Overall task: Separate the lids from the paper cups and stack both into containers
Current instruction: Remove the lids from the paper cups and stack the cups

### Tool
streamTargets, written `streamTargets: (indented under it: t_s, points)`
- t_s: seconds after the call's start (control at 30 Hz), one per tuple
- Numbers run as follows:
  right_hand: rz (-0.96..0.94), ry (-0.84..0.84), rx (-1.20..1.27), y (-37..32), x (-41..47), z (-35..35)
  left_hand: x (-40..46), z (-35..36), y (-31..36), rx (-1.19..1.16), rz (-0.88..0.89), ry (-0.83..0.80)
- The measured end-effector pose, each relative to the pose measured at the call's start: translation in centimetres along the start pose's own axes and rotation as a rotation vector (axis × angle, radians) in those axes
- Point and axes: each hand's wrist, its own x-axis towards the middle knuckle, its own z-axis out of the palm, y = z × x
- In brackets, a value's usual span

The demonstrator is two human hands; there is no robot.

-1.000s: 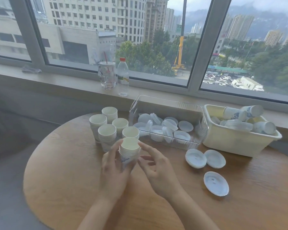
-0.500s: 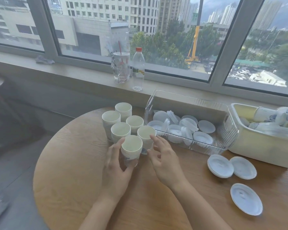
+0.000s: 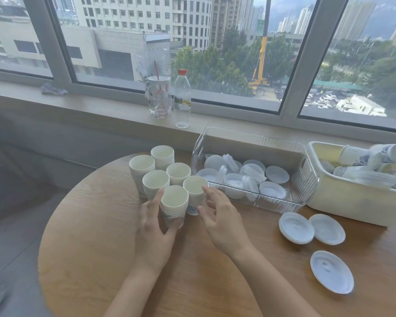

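While the left hand [image 3: 154,227] wraps its thumb and fingers round the nearest stack of nested white paper cups [image 3: 174,205], that stack stands upright on the round light-wood table [image 3: 96,259], at the front of a tight cluster of five more such cup stacks [image 3: 156,172]. The right hand [image 3: 222,220] hovers just right of the held stack with fingers loosely spread and gripping nothing, its fingertips [image 3: 205,191] at the rim of the neighbouring cup stack [image 3: 195,191]; whether they touch it cannot be told. Just right of the cluster sits a clear ribbed plastic bin [image 3: 284,203] with loose white plastic lids [image 3: 242,175] scattered inside, some flat and some on edge. Touching its right end is a cream plastic tub [image 3: 343,209] filled with lidded paper cups [image 3: 370,161] lying on their sides. In front of these containers, three piles of white lids [image 3: 316,229] rest on the table: two side by side and one nearer the table's edge. On the grey window sill [image 3: 96,106] beyond stand a clear plastic water bottle with a red cap [image 3: 182,97] and, beside it, a clear bagged drink cup with a red straw [image 3: 158,97].
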Motion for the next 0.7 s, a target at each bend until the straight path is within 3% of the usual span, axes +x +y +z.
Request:
streamTargets:
  t_s: [0.1,0.27,0.47,0.7]
  points:
    - [-0.029,0.006,-0.043,-0.4,-0.3,-1.2,-0.1,-0.5,1.1,0.068,0.041,0.040]
    - [-0.083,0.074,-0.168,-0.6,-1.2,-5.1,0.4,-1.2,4.1,0.276,0.307,0.133]
    - [-0.067,0.191,-0.256,1.4,-2.9,-11.3,1.1,1.6,10.2,0.273,0.455,0.061]
    - [0.061,0.297,-0.341,7.0,-5.6,-20.5,0.3,9.6,17.2,0.161,0.594,-0.097]
